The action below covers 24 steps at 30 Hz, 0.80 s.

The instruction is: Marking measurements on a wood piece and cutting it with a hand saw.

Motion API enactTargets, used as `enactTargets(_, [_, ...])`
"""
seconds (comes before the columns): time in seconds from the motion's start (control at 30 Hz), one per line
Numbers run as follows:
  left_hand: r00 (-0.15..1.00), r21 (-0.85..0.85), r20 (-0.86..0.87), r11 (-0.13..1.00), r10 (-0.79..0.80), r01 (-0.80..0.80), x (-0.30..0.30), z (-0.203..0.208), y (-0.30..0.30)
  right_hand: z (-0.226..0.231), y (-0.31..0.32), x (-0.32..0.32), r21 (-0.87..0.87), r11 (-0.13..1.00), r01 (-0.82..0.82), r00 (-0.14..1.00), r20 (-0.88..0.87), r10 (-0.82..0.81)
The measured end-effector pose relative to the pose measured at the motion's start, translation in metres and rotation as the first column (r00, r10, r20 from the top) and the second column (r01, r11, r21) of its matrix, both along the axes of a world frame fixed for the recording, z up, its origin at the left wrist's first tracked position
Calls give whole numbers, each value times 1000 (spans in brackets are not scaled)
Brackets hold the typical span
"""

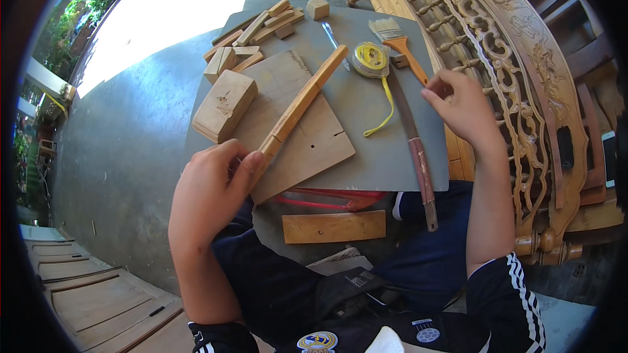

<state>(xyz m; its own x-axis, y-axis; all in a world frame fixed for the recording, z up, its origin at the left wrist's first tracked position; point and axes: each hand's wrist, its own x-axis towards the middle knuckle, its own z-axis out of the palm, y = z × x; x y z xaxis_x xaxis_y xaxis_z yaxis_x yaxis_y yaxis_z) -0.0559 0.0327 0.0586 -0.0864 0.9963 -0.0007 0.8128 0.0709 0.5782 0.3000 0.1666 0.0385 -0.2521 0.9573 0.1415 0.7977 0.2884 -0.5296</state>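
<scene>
My left hand (219, 180) is closed around the near end of a narrow wooden strip (304, 99) with dark lines across it. The strip slants up and away over a flat wooden board (320, 140) with a small hole. My right hand (466, 108) has thumb and forefinger curled together at the handle end of a paintbrush (407, 55), which has an orange handle and pale bristles. Left of the brush sits a yellow tape measure (371, 60) with its tape partly out. A long tool with a reddish-brown handle (420, 163) lies below it, overhanging the table's near edge.
The grey table (399, 163) also carries a thick wood block (226, 104), a pile of wood offcuts (261, 29), a small cube (318, 8) and a blue pen (330, 36). Carved wooden furniture (517, 46) stands close on the right. A plank (333, 227) lies below the near edge.
</scene>
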Motion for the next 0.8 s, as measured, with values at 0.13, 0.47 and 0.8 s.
enactTargets(0.13, [982,-63,-166,995,-86,76,6,-12,0,35,-46,-2,-268,961,-71,976,179,122])
enactTargets(0.47, [973,177,-229,982,-20,62,47,-17,16,21,-47,-13,-420,900,-117,928,277,249])
enactTargets(0.8, [995,108,-79,991,-66,75,32,-35,24,-2,-59,7,-139,990,-31,960,270,68])
